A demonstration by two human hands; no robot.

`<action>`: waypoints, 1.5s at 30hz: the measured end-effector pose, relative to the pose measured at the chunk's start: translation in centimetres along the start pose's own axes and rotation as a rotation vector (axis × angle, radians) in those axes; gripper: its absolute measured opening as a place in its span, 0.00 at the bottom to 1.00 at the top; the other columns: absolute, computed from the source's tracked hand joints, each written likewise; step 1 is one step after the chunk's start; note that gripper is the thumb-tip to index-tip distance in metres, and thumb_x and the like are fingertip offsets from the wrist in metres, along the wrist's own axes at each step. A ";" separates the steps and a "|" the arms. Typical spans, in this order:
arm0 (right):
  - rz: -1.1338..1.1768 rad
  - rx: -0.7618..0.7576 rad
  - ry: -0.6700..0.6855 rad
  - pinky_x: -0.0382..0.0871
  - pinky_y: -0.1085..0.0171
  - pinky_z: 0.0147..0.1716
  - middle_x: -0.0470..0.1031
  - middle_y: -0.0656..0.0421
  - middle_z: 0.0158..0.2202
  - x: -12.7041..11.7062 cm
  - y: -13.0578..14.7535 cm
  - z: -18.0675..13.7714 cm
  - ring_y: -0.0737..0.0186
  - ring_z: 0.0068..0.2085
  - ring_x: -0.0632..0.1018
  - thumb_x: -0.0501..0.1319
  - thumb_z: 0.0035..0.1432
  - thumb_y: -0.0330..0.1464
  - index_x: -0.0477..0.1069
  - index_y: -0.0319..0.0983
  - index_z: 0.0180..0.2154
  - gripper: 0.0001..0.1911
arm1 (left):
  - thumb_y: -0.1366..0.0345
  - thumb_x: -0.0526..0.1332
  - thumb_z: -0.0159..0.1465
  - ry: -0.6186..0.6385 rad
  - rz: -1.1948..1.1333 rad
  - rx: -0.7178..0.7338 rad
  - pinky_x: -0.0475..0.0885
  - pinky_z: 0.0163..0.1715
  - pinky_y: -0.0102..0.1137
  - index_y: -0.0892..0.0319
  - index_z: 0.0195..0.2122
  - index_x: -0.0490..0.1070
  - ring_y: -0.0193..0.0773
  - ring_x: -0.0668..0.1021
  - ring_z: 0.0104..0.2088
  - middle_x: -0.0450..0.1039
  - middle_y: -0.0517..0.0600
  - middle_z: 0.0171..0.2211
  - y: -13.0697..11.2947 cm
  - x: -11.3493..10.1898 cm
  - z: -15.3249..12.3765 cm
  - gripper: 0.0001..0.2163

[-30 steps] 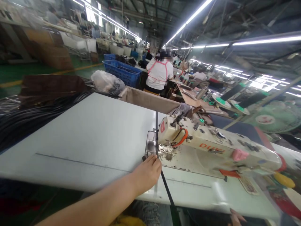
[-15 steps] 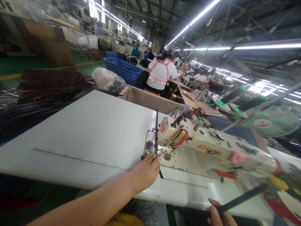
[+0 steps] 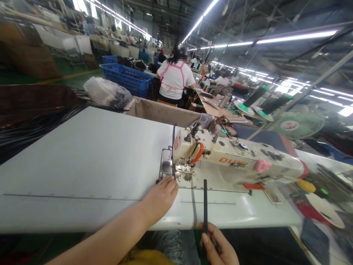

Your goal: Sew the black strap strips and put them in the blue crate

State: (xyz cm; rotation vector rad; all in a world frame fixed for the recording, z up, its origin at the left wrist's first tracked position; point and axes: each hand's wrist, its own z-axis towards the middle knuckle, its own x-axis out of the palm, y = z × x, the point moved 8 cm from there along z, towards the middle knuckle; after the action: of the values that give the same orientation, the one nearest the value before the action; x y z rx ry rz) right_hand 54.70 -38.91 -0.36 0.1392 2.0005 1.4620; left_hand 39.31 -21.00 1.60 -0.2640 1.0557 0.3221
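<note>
Noted one long narrow black strap (image 3: pixel 174 132) run under the presser foot of a cream-coloured industrial sewing machine (image 3: pixel 237 165), far end back over the white laminate table (image 3: pixel 82 158), near end at the steel needle plate (image 3: pixel 165 166).

Found left hand (image 3: pixel 161 197) palm down near the table's front, fingers flat and close together, tips right at that plate beside the strap. Contact with the strap itself: not clear.

Found right hand (image 3: pixel 219 247) low at the table's front edge, thumb and fingers pinched on the bottom end of a second, shorter black strip (image 3: pixel 205 204). Strip held upright in front of the machine bed, apart from the needle.

Judged: first strap in place at the foot; second strip in hand, not yet at the machine. No stitching made out on either.

Read orange lettering (image 3: pixel 229 161) on the machine arm: "DU", the rest too blurred. Red label (image 3: pixel 175 143) on the head: unreadable.

Also logged a printed ruler line (image 3: pixel 68 198) along the table front, a seated person in white top with pink straps (image 3: pixel 175 79) beyond, and blue plastic crates (image 3: pixel 125 78).
</note>
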 end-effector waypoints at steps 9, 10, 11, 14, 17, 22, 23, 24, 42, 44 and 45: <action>-0.048 -0.034 0.041 0.76 0.66 0.34 0.81 0.55 0.33 1.8 0.4 0.6 0.56 0.32 0.79 0.62 0.62 0.57 0.82 0.41 0.50 0.29 | 0.74 0.57 0.71 -0.076 -0.242 -0.249 0.63 0.69 0.54 0.58 0.49 0.80 0.47 0.75 0.62 0.81 0.53 0.53 3.7 -0.2 0.3 0.13; -0.054 -0.042 0.039 0.76 0.66 0.35 0.82 0.55 0.33 2.0 0.5 0.7 0.56 0.32 0.79 0.62 0.63 0.56 0.82 0.41 0.49 0.29 | 0.73 0.57 0.71 -0.070 -0.261 -0.274 0.63 0.69 0.55 0.57 0.49 0.80 0.48 0.75 0.63 0.81 0.53 0.54 4.0 -0.2 0.4 0.13; -0.058 -0.052 0.039 0.76 0.66 0.35 0.82 0.55 0.34 2.2 0.7 0.8 0.57 0.33 0.79 0.61 0.63 0.56 0.82 0.41 0.47 0.28 | 0.72 0.57 0.71 -0.061 -0.274 -0.295 0.63 0.69 0.56 0.56 0.49 0.80 0.48 0.74 0.63 0.80 0.53 0.54 4.3 -0.2 0.5 0.13; -0.072 -0.083 0.039 0.74 0.68 0.32 0.78 0.57 0.29 2.8 1.3 0.9 0.59 0.31 0.77 0.59 0.65 0.57 0.80 0.40 0.38 0.27 | 0.72 0.56 0.71 -0.022 -0.291 -0.340 0.62 0.68 0.58 0.55 0.50 0.80 0.49 0.73 0.65 0.79 0.52 0.57 4.8 -0.2 0.9 0.14; -0.089 -0.108 0.028 0.73 0.69 0.32 0.77 0.58 0.28 3.2 1.8 1.0 0.60 0.30 0.77 0.59 0.65 0.56 0.78 0.40 0.34 0.27 | 0.71 0.56 0.71 0.034 -0.297 -0.368 0.60 0.69 0.60 0.53 0.52 0.79 0.51 0.71 0.67 0.77 0.51 0.60 5.0 0.0 1.0 0.14; -0.094 -0.111 0.047 0.73 0.68 0.32 0.78 0.58 0.29 3.7 2.4 1.2 0.60 0.30 0.77 0.59 0.67 0.51 0.79 0.40 0.37 0.22 | 0.70 0.56 0.71 0.075 -0.335 -0.402 0.58 0.70 0.58 0.49 0.52 0.78 0.50 0.68 0.69 0.75 0.49 0.63 5.4 0.2 1.0 0.15; -0.084 -0.109 0.047 0.73 0.68 0.32 0.78 0.58 0.29 3.7 2.6 1.2 0.60 0.30 0.77 0.59 0.68 0.51 0.79 0.40 0.38 0.22 | 0.70 0.56 0.71 0.069 -0.344 -0.405 0.57 0.71 0.58 0.48 0.52 0.78 0.50 0.67 0.69 0.75 0.49 0.63 5.4 0.2 0.9 0.15; -0.073 -0.108 0.047 0.73 0.68 0.32 0.78 0.58 0.29 3.8 2.8 1.2 0.60 0.30 0.77 0.59 0.68 0.50 0.79 0.40 0.38 0.21 | 0.70 0.56 0.71 0.060 -0.353 -0.407 0.57 0.71 0.58 0.48 0.52 0.78 0.50 0.67 0.70 0.75 0.48 0.63 5.5 0.3 0.9 0.15; -0.126 -0.237 0.164 0.76 0.65 0.42 0.83 0.57 0.39 7.4 4.9 2.1 0.59 0.38 0.82 0.56 0.70 0.37 0.68 0.44 0.67 0.26 | 0.68 0.60 0.65 -0.043 -0.551 -0.492 0.65 0.69 0.49 0.57 0.53 0.78 0.53 0.71 0.66 0.73 0.56 0.61 13.8 3.4 5.7 0.16; -0.162 -0.234 0.183 0.76 0.62 0.44 0.83 0.55 0.44 8.0 5.3 2.3 0.57 0.41 0.83 0.55 0.69 0.36 0.69 0.44 0.66 0.26 | 0.67 0.62 0.64 -0.032 -0.549 -0.516 0.66 0.68 0.50 0.56 0.55 0.78 0.55 0.72 0.65 0.74 0.56 0.61 14.6 3.5 7.0 0.18; -0.178 -0.224 0.196 0.77 0.61 0.46 0.84 0.53 0.46 8.2 5.4 2.4 0.55 0.43 0.83 0.54 0.69 0.36 0.69 0.44 0.66 0.26 | 0.66 0.64 0.62 -0.032 -0.549 -0.527 0.66 0.68 0.50 0.56 0.56 0.78 0.56 0.73 0.64 0.75 0.56 0.60 14.9 3.5 7.6 0.20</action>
State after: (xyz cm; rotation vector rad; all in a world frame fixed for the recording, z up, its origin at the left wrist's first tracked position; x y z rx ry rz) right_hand 48.08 -31.28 0.47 -0.2806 1.9250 1.6200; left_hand 41.29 -4.07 1.23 -0.9966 0.8115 0.0990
